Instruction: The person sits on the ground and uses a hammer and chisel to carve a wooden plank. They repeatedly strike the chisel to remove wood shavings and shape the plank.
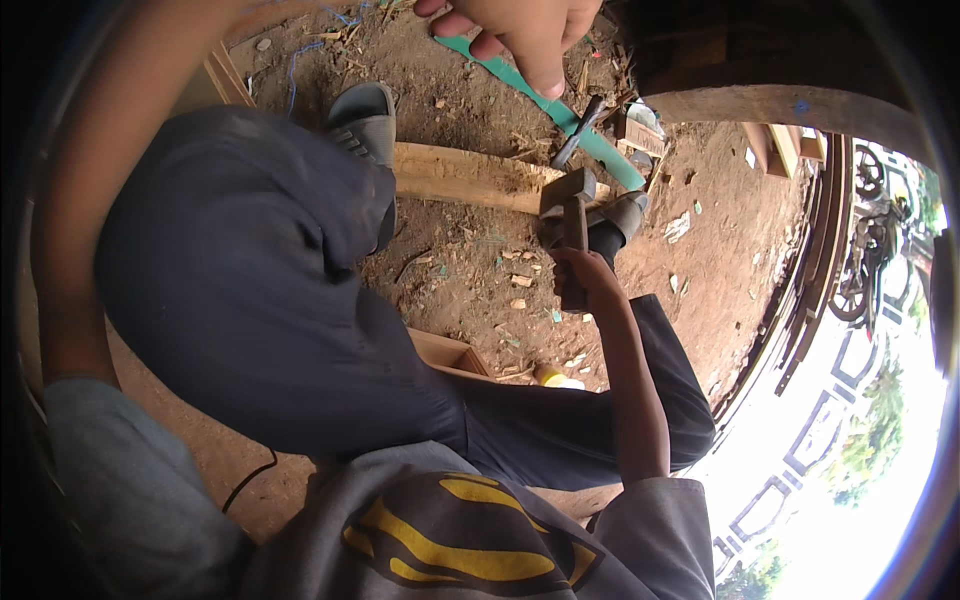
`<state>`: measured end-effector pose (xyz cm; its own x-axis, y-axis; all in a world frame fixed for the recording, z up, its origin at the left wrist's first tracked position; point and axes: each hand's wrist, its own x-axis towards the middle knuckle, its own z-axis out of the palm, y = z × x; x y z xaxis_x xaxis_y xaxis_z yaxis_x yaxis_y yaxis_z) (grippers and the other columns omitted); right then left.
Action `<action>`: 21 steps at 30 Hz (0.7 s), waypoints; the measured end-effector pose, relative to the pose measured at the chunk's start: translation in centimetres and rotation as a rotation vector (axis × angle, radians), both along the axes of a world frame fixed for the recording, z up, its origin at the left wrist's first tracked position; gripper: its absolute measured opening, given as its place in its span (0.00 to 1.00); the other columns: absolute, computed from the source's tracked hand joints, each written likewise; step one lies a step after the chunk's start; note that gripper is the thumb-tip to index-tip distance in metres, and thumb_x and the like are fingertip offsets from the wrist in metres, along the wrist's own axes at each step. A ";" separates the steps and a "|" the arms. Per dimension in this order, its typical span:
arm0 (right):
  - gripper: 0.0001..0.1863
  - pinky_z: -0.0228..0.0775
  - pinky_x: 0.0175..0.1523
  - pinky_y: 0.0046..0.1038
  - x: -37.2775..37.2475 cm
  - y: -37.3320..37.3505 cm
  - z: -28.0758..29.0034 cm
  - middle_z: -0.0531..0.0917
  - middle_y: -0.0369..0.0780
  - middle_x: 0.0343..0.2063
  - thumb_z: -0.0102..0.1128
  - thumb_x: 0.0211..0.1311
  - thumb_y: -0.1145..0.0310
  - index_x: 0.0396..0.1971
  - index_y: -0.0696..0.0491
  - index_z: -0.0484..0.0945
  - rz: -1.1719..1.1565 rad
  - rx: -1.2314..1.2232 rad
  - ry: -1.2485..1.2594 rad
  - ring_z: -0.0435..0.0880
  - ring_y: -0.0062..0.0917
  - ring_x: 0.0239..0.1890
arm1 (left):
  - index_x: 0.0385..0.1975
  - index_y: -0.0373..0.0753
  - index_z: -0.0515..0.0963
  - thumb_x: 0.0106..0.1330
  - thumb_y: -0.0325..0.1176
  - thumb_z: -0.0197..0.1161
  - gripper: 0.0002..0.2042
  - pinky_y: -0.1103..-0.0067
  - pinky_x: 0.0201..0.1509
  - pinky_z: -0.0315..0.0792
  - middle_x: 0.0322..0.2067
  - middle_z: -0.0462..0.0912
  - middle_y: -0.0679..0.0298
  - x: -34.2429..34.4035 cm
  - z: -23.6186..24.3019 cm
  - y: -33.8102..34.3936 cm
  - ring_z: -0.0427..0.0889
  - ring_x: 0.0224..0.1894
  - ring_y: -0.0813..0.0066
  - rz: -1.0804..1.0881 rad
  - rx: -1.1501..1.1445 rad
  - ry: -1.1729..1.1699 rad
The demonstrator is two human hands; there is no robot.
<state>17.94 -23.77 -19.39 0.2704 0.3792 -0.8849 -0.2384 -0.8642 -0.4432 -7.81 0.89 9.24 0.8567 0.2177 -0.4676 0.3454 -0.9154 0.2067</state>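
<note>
My left hand point(520, 40) hangs at the top above a long green strip point(610, 155), fingers loosely curved and apart, with nothing visible in them. A short dark metal tool point(568, 145), perhaps a chisel or punch, lies slanted across the strip just below that hand. My right hand point(590, 280) grips the handle of a hammer point(570, 188), its blocky head raised toward the tool, over my right sandal. A wooden plank point(455, 182) lies on the dirt between my feet, beside the strip.
A dark timber structure point(760, 105) overhangs the upper right, with wooden pieces point(785, 150) beneath. Long planks point(820, 250) and a motorcycle point(865, 250) are at the right. A wooden box point(450, 350) and a yellow container point(550, 378) sit behind my leg; debris dots the dirt.
</note>
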 end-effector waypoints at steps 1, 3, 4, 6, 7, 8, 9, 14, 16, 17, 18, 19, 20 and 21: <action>0.10 0.68 0.20 0.24 0.6 -0.4 0.2 0.73 0.34 0.15 0.62 0.54 0.66 0.27 0.55 0.72 -0.007 -0.009 0.005 0.73 0.20 0.15 | 0.44 0.36 0.78 0.62 0.48 0.52 0.21 0.71 0.35 0.71 0.28 0.81 0.57 0.2 0.0 -0.1 0.79 0.30 0.65 0.019 -0.027 0.039; 0.10 0.68 0.20 0.23 0.6 -1.9 1.6 0.73 0.33 0.15 0.63 0.54 0.65 0.25 0.53 0.72 -0.027 -0.040 0.009 0.72 0.19 0.15 | 0.44 0.36 0.78 0.63 0.48 0.52 0.21 0.71 0.36 0.71 0.29 0.81 0.57 0.3 -0.1 -0.4 0.79 0.32 0.64 0.013 -0.059 0.068; 0.10 0.67 0.19 0.23 1.0 -1.2 3.6 0.73 0.33 0.14 0.63 0.54 0.65 0.24 0.53 0.71 -0.029 -0.031 -0.010 0.72 0.18 0.14 | 0.44 0.36 0.78 0.63 0.48 0.52 0.22 0.71 0.37 0.70 0.30 0.80 0.57 0.4 0.0 -0.2 0.79 0.32 0.64 0.000 -0.035 0.039; 0.10 0.67 0.19 0.22 1.5 0.7 7.7 0.72 0.33 0.15 0.62 0.56 0.64 0.24 0.52 0.70 -0.010 -0.003 -0.082 0.71 0.17 0.14 | 0.44 0.36 0.78 0.63 0.49 0.53 0.22 0.71 0.39 0.70 0.33 0.80 0.57 0.3 -0.5 -0.3 0.78 0.34 0.64 0.005 -0.021 0.010; 0.10 0.67 0.20 0.21 1.5 1.2 10.1 0.72 0.32 0.15 0.61 0.57 0.64 0.25 0.52 0.71 -0.012 0.023 -0.144 0.70 0.16 0.15 | 0.44 0.36 0.78 0.63 0.49 0.53 0.22 0.70 0.39 0.70 0.34 0.79 0.56 0.1 -0.8 -0.5 0.78 0.35 0.64 -0.003 -0.024 0.002; 0.09 0.65 0.20 0.20 2.5 1.5 11.9 0.71 0.31 0.16 0.60 0.58 0.64 0.26 0.52 0.71 -0.026 0.094 -0.193 0.69 0.15 0.15 | 0.45 0.36 0.77 0.63 0.49 0.53 0.22 0.70 0.40 0.70 0.36 0.79 0.56 0.2 -1.1 -0.6 0.78 0.36 0.64 -0.016 -0.020 -0.012; 0.09 0.64 0.20 0.19 3.4 1.9 13.8 0.71 0.30 0.16 0.60 0.58 0.64 0.28 0.51 0.71 -0.040 0.165 -0.244 0.69 0.14 0.15 | 0.45 0.36 0.77 0.63 0.49 0.53 0.22 0.70 0.40 0.69 0.36 0.79 0.57 0.5 -1.2 -0.7 0.78 0.36 0.64 -0.002 -0.006 0.003; 0.10 0.55 0.19 0.18 3.8 5.3 21.1 0.66 0.29 0.14 0.57 0.61 0.62 0.25 0.49 0.70 -0.185 0.549 -0.413 0.64 0.13 0.14 | 0.45 0.36 0.77 0.63 0.49 0.53 0.22 0.72 0.35 0.69 0.34 0.77 0.59 1.9 0.0 0.4 0.77 0.33 0.67 0.089 -0.208 0.189; 0.11 0.55 0.19 0.18 2.3 6.6 20.4 0.65 0.29 0.13 0.57 0.62 0.62 0.21 0.49 0.70 -0.251 0.572 -0.492 0.64 0.14 0.14 | 0.45 0.36 0.77 0.63 0.49 0.53 0.22 0.73 0.33 0.68 0.32 0.77 0.60 2.4 0.2 1.0 0.76 0.31 0.69 0.112 -0.296 0.251; 0.14 0.54 0.18 0.19 2.0 6.8 17.9 0.64 0.30 0.12 0.57 0.61 0.63 0.18 0.48 0.68 -0.310 0.618 -0.512 0.64 0.15 0.13 | 0.45 0.36 0.77 0.63 0.48 0.53 0.21 0.73 0.32 0.68 0.30 0.77 0.60 2.7 0.1 0.5 0.76 0.30 0.70 0.149 -0.243 0.276; 0.14 0.53 0.16 0.20 2.1 5.7 14.2 0.67 0.32 0.12 0.57 0.60 0.63 0.17 0.49 0.67 -0.243 0.822 -0.509 0.65 0.16 0.13 | 0.45 0.36 0.77 0.63 0.48 0.53 0.21 0.73 0.31 0.68 0.29 0.77 0.61 3.1 0.0 0.4 0.76 0.29 0.71 0.150 -0.229 0.283; 0.13 0.56 0.15 0.21 0.6 4.7 10.7 0.70 0.34 0.14 0.57 0.59 0.65 0.18 0.51 0.68 -0.299 0.792 -0.470 0.67 0.16 0.13 | 0.45 0.36 0.77 0.63 0.48 0.53 0.21 0.74 0.30 0.68 0.27 0.77 0.61 3.6 -0.3 0.4 0.76 0.27 0.71 0.157 -0.216 0.296; 0.11 0.61 0.18 0.21 -0.7 2.9 6.0 0.72 0.34 0.14 0.57 0.57 0.67 0.19 0.54 0.70 -0.362 0.704 -0.510 0.70 0.17 0.13 | 0.44 0.36 0.77 0.63 0.48 0.53 0.21 0.74 0.29 0.68 0.26 0.77 0.61 3.8 -0.4 0.6 0.75 0.26 0.71 0.140 -0.235 0.294; 0.08 0.63 0.18 0.23 -0.9 -0.4 -0.2 0.72 0.34 0.14 0.57 0.56 0.69 0.22 0.55 0.72 -0.204 0.693 -0.559 0.71 0.18 0.13 | 0.44 0.36 0.77 0.63 0.48 0.52 0.21 0.74 0.29 0.67 0.24 0.77 0.61 3.7 -0.7 0.2 0.75 0.26 0.72 0.117 -0.183 0.212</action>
